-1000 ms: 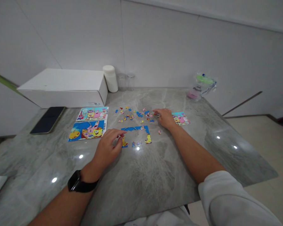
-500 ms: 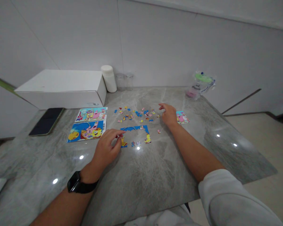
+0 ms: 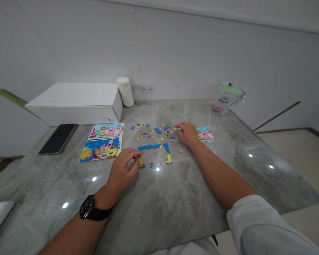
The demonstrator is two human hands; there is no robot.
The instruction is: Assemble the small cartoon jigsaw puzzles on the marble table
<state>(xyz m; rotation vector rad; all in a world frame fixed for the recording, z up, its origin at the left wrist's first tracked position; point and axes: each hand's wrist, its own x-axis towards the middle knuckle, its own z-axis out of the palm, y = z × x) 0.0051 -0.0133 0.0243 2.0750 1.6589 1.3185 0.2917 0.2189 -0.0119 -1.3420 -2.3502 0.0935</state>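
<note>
A partly joined jigsaw puzzle (image 3: 152, 146) lies on the grey table, with a blue top edge and yellow pieces down both sides. My left hand (image 3: 124, 169) is at its left side, thumb and fingertips drawn together; whatever is between them is hidden or too small to make out. Beyond the puzzle are several loose puzzle pieces (image 3: 158, 130), mostly blue, pink and yellow. My right hand (image 3: 188, 134) rests palm down at the right end of these, index finger stretched out to a piece. A single pink piece (image 3: 181, 150) lies nearer me, right of the puzzle.
Two cartoon picture cards (image 3: 106, 131) (image 3: 101, 149) lie to the left, beside a dark phone (image 3: 57, 139). At the back stand a white box (image 3: 74, 102), a white bottle (image 3: 126, 92) and two glasses (image 3: 143, 95). Rightward are another picture card (image 3: 208, 134) and a plastic bag (image 3: 228, 99).
My right hand has moved left, its index finger now reaching the loose pieces. My left hand stays at the puzzle's left side. The whole view has shifted slightly.
</note>
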